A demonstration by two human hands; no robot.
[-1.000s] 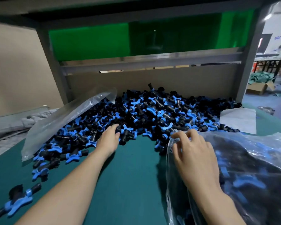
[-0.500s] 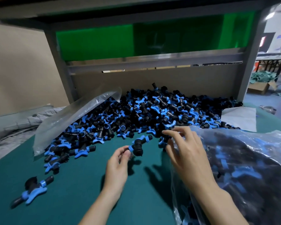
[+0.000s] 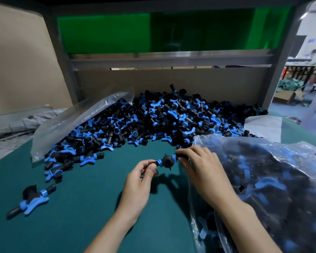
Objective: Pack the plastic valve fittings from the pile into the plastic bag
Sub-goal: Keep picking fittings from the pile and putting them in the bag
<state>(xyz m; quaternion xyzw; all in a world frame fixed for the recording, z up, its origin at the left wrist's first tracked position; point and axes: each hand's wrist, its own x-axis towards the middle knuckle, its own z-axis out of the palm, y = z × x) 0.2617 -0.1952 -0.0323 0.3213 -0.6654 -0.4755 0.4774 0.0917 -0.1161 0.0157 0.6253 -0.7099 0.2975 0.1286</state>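
So, quick change: a second ago the left hand point(image 3: 138, 181) was digging at the near edge of the pile point(image 3: 171, 119) and the right hand point(image 3: 204, 172) lay on the mouth of the plastic bag point(image 3: 274, 179). Half a second ago the left was carrying one piece across. Now both hands have that one valve fitting point(image 3: 166, 161) between them: the left pinches its left stub with thumb and fingertips, the right pinches its right stub. It's lifted off the desk point(image 3: 80, 207), mid-desk, just beside the bag's left rim. Can't tell if the right hand also holds the bag edge now.

Meaning for the task: looks like a handover or a quick check right at the bag mouth. This piece is not in the bag yet, and the drop-in is likely next. The bag at the desk's right side already looks well filled, and the pile along the back edge is still large, so plenty is left.

Fitting look: black body with a round hub facing the camera, small nubs around it, blue collars on either side and black tube ends. Hard moulded plastic, I'd guess light and easy to pinch.

Others: stray fitting point(image 3: 34, 198) near the front-left corner, empty clear bag point(image 3: 71, 125) draped over the pile's left side, white sheet point(image 3: 263, 126) at back right.
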